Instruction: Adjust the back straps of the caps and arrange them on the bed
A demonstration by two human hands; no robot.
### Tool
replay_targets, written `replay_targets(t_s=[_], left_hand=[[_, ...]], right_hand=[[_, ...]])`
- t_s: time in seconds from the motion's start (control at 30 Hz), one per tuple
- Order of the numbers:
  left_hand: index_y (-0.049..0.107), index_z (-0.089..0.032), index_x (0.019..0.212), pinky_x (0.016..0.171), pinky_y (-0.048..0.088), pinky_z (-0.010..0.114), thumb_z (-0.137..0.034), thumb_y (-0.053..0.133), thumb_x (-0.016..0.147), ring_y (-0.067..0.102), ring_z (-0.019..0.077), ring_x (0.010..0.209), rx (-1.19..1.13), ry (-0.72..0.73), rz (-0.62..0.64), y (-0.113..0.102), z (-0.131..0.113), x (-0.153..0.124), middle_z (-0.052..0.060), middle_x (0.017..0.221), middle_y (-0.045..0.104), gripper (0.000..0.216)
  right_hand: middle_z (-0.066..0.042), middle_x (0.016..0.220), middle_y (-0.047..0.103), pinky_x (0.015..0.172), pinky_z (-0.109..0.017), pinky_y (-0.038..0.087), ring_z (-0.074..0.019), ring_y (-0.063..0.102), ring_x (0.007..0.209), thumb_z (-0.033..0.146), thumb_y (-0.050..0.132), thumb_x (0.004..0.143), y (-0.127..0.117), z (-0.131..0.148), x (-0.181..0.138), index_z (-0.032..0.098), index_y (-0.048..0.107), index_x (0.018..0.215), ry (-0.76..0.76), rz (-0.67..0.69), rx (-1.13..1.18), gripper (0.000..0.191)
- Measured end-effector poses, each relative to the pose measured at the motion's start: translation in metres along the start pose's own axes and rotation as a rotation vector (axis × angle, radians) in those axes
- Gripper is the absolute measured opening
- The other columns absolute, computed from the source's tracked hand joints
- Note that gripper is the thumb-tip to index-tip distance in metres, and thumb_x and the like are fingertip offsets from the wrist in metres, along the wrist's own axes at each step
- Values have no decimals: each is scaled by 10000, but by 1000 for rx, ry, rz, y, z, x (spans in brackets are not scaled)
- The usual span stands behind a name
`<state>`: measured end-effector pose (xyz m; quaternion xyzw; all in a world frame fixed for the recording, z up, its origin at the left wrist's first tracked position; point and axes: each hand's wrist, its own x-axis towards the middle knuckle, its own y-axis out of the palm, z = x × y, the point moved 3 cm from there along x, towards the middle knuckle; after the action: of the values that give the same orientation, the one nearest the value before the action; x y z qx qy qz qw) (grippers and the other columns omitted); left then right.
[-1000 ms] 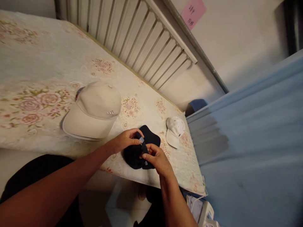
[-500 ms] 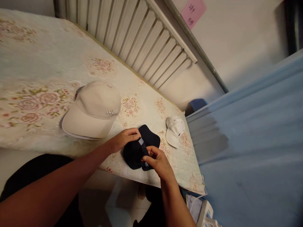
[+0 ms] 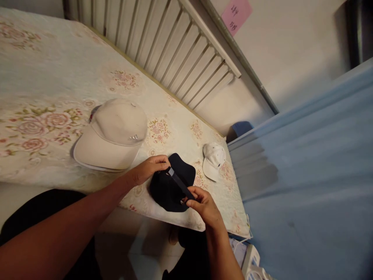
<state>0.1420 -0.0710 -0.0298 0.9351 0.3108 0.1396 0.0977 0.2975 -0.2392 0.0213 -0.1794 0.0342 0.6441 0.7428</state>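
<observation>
A black baseball cap [image 3: 163, 192] lies on the floral bedspread [image 3: 96, 42], its brim pointing away from me and its back strap [image 3: 179, 182] stretched across the opening. My left hand [image 3: 150, 168] pinches the cap's edge close to the light buckle on the strap. At the strap's other end, my right hand [image 3: 204, 202] grips the strap between thumb and fingers. A stack of beige caps [image 3: 116, 128] sits to the left, with a small metallic logo on the top one. To the right lies a smaller white cap [image 3: 214, 155].
A metal bed railing [image 3: 163, 39] runs along the far side. Blue curtains [image 3: 305, 186] hang at the right, and a pink note [image 3: 236, 15] is stuck on the wall. A white appliance [image 3: 252, 260] stands beyond the bed's right end.
My right hand has moved right and slightly down with the strap, drawing it out longer. My left hand stays near the buckle. The view has shifted slightly.
</observation>
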Motion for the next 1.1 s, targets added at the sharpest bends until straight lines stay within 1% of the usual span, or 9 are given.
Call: replay_targets(t_s=[0.13, 0.23, 0.4, 0.53, 0.63, 0.73, 0.93, 1.0, 1.1], left_hand=[[583, -169, 761, 670, 336, 269, -361, 558, 815, 449, 142, 708, 57, -14, 40, 0, -1, 0, -15, 714, 512, 201], [550, -172, 710, 632, 314, 259, -376, 563, 807, 426, 134, 678, 112, -38, 69, 0, -1, 0, -26, 683, 482, 226], [535, -174, 701, 618, 300, 255, -353, 564, 805, 411, 123, 652, 116, -44, 75, 1, 1, 0, -35, 659, 469, 208], [550, -176, 729, 619, 311, 257, -369, 569, 801, 428, 127, 657, 97, -48, 83, 2, 4, 0, -29, 678, 486, 208], [557, -177, 740, 622, 318, 257, -376, 569, 801, 443, 129, 664, 85, -49, 94, 3, 4, 0, -28, 689, 501, 208], [558, -176, 735, 630, 326, 258, -371, 576, 803, 461, 129, 676, 77, -49, 104, 5, 4, -1, -28, 694, 518, 207], [562, -177, 750, 625, 339, 260, -363, 572, 798, 487, 140, 693, 58, -51, 118, 6, 7, -2, -21, 713, 537, 192], [564, -178, 753, 620, 328, 255, -362, 571, 801, 467, 132, 688, 67, -46, 134, 7, 8, -2, -28, 710, 520, 190], [562, -180, 759, 617, 310, 253, -367, 559, 814, 434, 125, 678, 91, -36, 150, 7, 8, -3, -36, 702, 492, 196]], right_hand=[[14, 712, 656, 637, -258, 410, -139, 580, 654, 313, 742, 698, -14, -1, 4, 214, 665, 942, -30, -33, 6, 274], [16, 712, 641, 632, -254, 397, -133, 564, 652, 314, 733, 713, -19, -1, 4, 215, 662, 957, -38, -56, -32, 273], [27, 698, 605, 613, -249, 369, -121, 524, 635, 282, 707, 726, -18, 0, 1, 216, 657, 939, -40, -71, -94, 229], [36, 672, 580, 600, -252, 360, -124, 503, 622, 270, 689, 723, -14, 4, 0, 217, 660, 911, -53, -113, -207, 197], [37, 667, 577, 613, -261, 372, -135, 513, 636, 249, 679, 720, -8, 13, 1, 225, 667, 895, -74, -167, -327, 177], [33, 681, 587, 646, -277, 393, -151, 531, 667, 238, 678, 716, 6, 24, 6, 237, 679, 903, -116, -211, -444, 187], [-12, 862, 670, 798, -338, 421, -201, 587, 825, 269, 703, 715, 35, 41, 20, 269, 673, 996, -276, -355, -601, 282], [-25, 896, 674, 820, -355, 419, -212, 590, 847, 282, 690, 736, 42, 43, 25, 279, 664, 1028, -316, -367, -634, 293], [-31, 907, 668, 814, -357, 417, -212, 578, 840, 269, 653, 767, 48, 43, 30, 283, 668, 998, -364, -351, -662, 232]])
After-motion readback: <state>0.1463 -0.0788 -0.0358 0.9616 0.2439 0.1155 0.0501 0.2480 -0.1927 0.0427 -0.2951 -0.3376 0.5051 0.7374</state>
